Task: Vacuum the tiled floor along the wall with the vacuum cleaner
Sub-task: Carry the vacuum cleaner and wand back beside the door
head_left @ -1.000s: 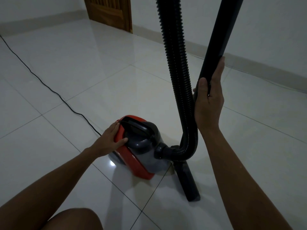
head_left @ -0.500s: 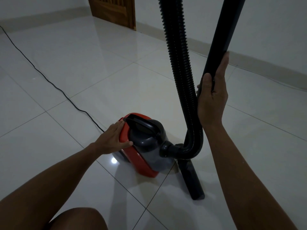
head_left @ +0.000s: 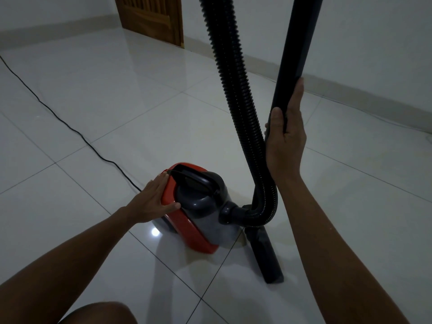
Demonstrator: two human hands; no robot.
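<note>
A red and grey canister vacuum cleaner (head_left: 198, 213) sits on the white tiled floor (head_left: 117, 101) in the middle of the view. My left hand (head_left: 153, 199) rests on its red rear side, fingers straight, thumb on top. A black ribbed hose (head_left: 233, 90) rises from its front. My right hand (head_left: 285, 139) holds the upright black wand tube (head_left: 301, 38), thumb round it and fingers along it. The wand's nozzle (head_left: 266, 256) stands on the floor beside the canister.
A black power cord (head_left: 58, 118) runs across the tiles from the far left to the canister's back. A wall with a beige skirting (head_left: 350, 94) runs along the right. A wooden door (head_left: 152, 17) stands at the far corner. My knee (head_left: 100, 314) shows at the bottom.
My left hand has flattened against the canister's red side. The view has shifted a little; the canister and the wand stay about where they were.
</note>
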